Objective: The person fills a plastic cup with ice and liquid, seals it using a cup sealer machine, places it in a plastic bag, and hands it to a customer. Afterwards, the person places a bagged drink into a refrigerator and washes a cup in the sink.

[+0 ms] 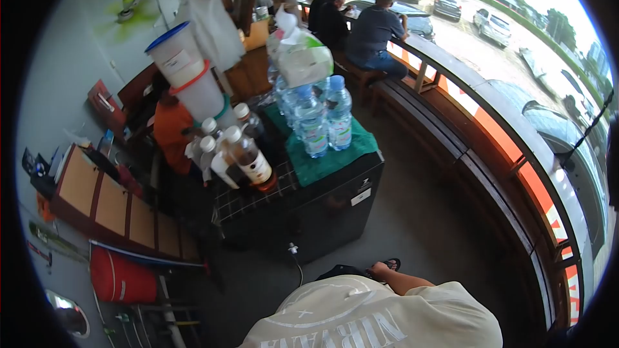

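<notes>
Curving along the right, the long bench [429,119] bounds a strip of grey floor [419,219] with room to move, and the black cabinet [329,219] edges the other side. Beneath the cream shirt [374,316] much is hidden — the left hand is out of view, and a dark item [342,272] shows too little to name. Beside it is the right hand [382,271], its fingers bent; whether they grip, I cannot tell. Stacked buckets [177,64], water bottles [339,119] and sauce bottles [255,161] crowd the cabinet — a white plug [293,248] shows before its lower front.
</notes>
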Tool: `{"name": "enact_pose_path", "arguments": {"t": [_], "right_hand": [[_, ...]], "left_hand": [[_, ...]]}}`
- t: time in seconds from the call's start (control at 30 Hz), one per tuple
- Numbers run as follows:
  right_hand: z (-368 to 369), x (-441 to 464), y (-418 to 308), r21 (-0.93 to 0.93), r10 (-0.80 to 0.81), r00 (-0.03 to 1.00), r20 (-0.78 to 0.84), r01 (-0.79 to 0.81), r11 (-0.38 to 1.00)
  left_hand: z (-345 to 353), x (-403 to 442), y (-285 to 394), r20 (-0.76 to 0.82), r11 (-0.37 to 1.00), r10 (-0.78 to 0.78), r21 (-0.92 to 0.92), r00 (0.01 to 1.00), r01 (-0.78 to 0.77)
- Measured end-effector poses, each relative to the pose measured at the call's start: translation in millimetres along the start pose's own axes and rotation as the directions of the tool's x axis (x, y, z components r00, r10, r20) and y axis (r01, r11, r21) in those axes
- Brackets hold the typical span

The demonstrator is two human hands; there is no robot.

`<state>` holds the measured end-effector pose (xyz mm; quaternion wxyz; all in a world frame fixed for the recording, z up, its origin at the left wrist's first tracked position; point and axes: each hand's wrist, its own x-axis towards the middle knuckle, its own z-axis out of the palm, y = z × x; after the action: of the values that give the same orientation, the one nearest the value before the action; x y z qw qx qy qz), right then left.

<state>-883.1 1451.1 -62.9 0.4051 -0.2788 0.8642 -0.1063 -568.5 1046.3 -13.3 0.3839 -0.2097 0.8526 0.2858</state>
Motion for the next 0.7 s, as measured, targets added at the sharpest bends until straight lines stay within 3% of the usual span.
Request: {"name": "enact_pose_path", "arguments": {"t": [0.03, 0.1, 0.13, 0.17, 0.23, 0.33, 0.43, 0.47, 0.53, 0.63, 0.7], "right_hand": [[11.0, 9.4, 0.7, -0.009, -0.010, 1.000, 0.008, 0.010, 1.000], [37.5, 39.5, 8.3, -0.412, -0.251, 0.964, 0.091, 0.266, 0.872], [19.5, 41.2, -15.1, -0.484, -0.074, 0.940, 0.333, 0.237, 0.842], [27.1, 57.8, -13.0, -0.529, -0.079, 0.941, 0.328, 0.253, 0.810], [51.3, 96.3, -3.4, -0.531, -0.025, 0.978, 0.206, 0.133, 0.837], [112.5, 177.8, 24.8, -0.384, 0.150, 0.983, -0.102, -0.178, 0.906], [141.3, 193.1, 6.8, -0.084, 0.254, 0.827, -0.501, -0.339, 0.937], [149.1, 190.6, 6.8, -0.081, 0.258, 0.824, -0.504, -0.343, 0.936], [154.8, 186.5, 1.4, -0.324, 0.201, 0.725, -0.659, -0.514, 0.794], [114.9, 173.7, -0.7, -0.309, 0.343, 0.897, -0.279, -0.421, 0.853], [52.5, 121.3, -23.6, -0.212, 0.101, 0.991, -0.093, -0.118, 0.970]], "left_hand": [[5.3, -7.4, -6.2, -0.015, 0.999, -0.018, -0.044, 1.000, 0.017], [12.4, -18.3, -16.5, -0.041, 0.993, -0.041, -0.114, 0.998, 0.036], [15.0, -22.5, -21.9, -0.049, 0.989, -0.048, -0.139, 0.998, 0.041], [16.6, -26.0, -25.8, -0.058, 0.986, -0.052, -0.159, 0.997, 0.042], [18.5, -32.8, -32.3, -0.073, 0.980, -0.063, -0.194, 0.995, 0.048], [24.7, -40.4, -43.0, -0.086, 0.973, -0.079, -0.223, 0.993, 0.058], [27.7, -43.6, -48.9, -0.093, 0.969, -0.084, -0.241, 0.992, 0.060], [28.2, -43.3, -50.5, -0.095, 0.968, -0.081, -0.243, 0.992, 0.056], [30.1, -43.5, -51.9, -0.099, 0.969, -0.077, -0.242, 0.992, 0.051], [25.9, -38.6, -52.2, -0.106, 0.972, -0.058, -0.231, 0.993, 0.032], [22.4, -32.1, -52.1, -0.117, 0.976, -0.029, -0.218, 0.993, 0.003]]}}
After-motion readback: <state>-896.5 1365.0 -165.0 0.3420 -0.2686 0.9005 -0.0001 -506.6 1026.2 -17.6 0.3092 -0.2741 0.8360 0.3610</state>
